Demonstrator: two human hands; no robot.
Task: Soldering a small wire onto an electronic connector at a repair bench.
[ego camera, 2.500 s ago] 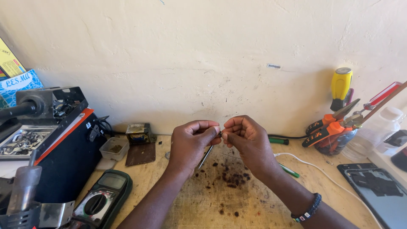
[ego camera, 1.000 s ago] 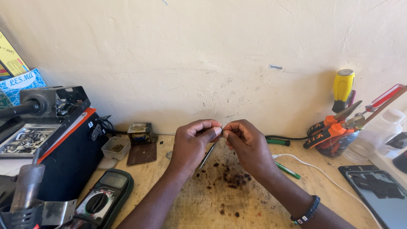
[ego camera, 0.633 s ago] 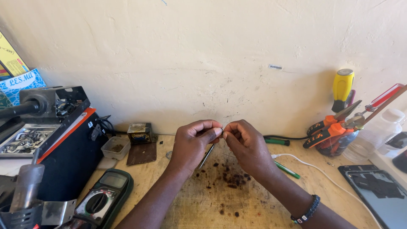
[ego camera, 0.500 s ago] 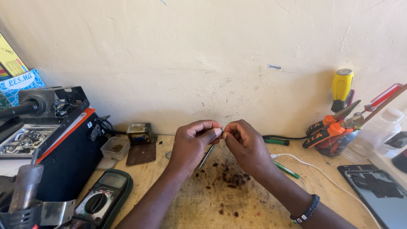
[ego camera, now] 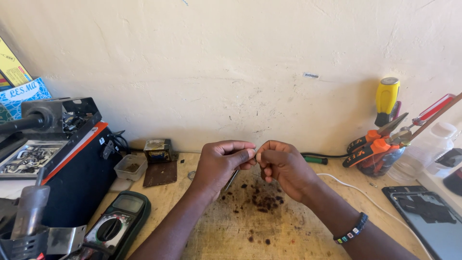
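Barely anything differs from the frame half a second earlier: both hands stay raised together over the burn patch (ego camera: pixel 260 200) on the wooden bench (ego camera: pixel 288 236), and the tools around them have not shifted.

Two hands show, both the person's own. The left hand (ego camera: pixel 222 162) and the right hand (ego camera: pixel 284 166) meet fingertip to fingertip just above the burn patch. Between them is one tiny pale piece (ego camera: pixel 255 155), pinched narrowly by thumb and forefinger on each side. It is too small to tell its shape. One thin metal rod (ego camera: pixel 231 179) slants down from under the left hand toward the patch; whether the hand grips it cannot be told.

The burn patch is a scatter of dark crumbs and scorch marks on pale wood.

Left of the patch sit one brown plate (ego camera: pixel 160 173), one small plastic tub (ego camera: pixel 131 166) and one boxy metal part (ego camera: pixel 158 149). Further left, nearer the viewer, lies one green multimeter (ego camera: pixel 118 226) beside one black case (ego camera: pixel 79 178). Right of the patch, one white cable (ego camera: pixel 375 204) runs across the bench, and one clear cup (ego camera: pixel 380 161) holds orange pliers and a yellow screwdriver (ego camera: pixel 386 98). One beaded bracelet (ego camera: pixel 351 228) circles the right wrist.
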